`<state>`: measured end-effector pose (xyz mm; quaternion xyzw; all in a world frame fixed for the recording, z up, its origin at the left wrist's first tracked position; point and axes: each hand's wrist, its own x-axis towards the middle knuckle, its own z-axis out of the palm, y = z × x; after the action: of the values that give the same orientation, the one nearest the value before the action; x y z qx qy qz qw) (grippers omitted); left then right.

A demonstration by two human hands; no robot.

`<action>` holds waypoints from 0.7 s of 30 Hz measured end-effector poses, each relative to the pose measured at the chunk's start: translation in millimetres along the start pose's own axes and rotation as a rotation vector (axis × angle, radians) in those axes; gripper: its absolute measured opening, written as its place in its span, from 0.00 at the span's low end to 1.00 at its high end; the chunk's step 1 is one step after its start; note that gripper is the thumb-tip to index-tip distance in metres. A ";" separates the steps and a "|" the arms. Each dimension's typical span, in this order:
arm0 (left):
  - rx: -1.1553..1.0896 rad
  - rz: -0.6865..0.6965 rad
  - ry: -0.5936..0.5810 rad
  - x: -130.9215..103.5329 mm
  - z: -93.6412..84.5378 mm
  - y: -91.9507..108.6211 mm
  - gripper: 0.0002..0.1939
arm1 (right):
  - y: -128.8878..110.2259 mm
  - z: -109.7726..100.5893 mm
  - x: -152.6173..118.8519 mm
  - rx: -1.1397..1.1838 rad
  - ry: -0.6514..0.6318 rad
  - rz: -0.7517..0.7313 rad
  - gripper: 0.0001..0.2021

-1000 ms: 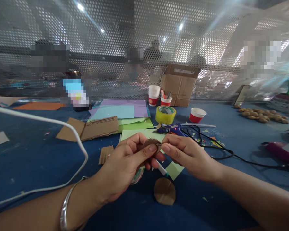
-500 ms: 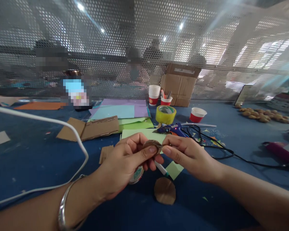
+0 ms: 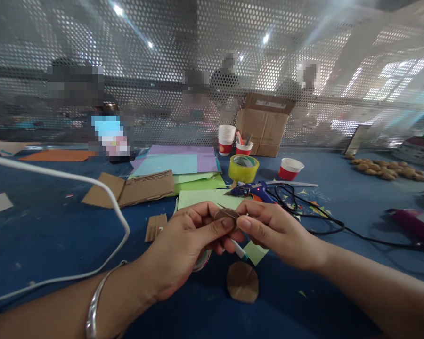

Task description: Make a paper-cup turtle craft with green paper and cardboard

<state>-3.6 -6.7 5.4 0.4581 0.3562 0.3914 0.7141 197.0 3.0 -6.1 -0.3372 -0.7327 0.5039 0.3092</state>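
Between thumb and fingers, my left hand (image 3: 194,235) grips a small brown cardboard disc (image 3: 226,214). My right hand (image 3: 268,226) pinches at the disc's right edge, fingertips pressed together. A thin dark sliver stands out at the disc's upper side; whether it is part of the disc I cannot tell. Below the hands a larger cardboard disc (image 3: 242,281) lies flat on the table. Partly hidden under my fingers are a white marker with a teal end (image 3: 240,252), a light green paper square (image 3: 256,253) and a round object (image 3: 202,260).
Beyond the hands lie a blue glue gun (image 3: 249,189) with a black cord, yellow tape (image 3: 243,168), coloured paper (image 3: 169,163) and folded cardboard (image 3: 146,189). Paper cups (image 3: 290,168) and a box (image 3: 263,127) stand behind. A white cable (image 3: 123,216) loops at left; peanuts (image 3: 388,169) lie right.
The small disc has turned a little in my fingers, and a thin sliver now shows above it. My right fingertips stay at its edge. Other table items hold their places.
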 end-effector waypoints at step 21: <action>-0.065 -0.074 -0.007 -0.8 -1.0 4.7 0.08 | -5.0 1.1 0.5 -0.134 0.056 -0.020 0.19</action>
<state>-5.9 -5.8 9.6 0.4227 0.3577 0.3746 0.7436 194.9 1.5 -1.6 -0.3639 -0.7592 0.4408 0.3114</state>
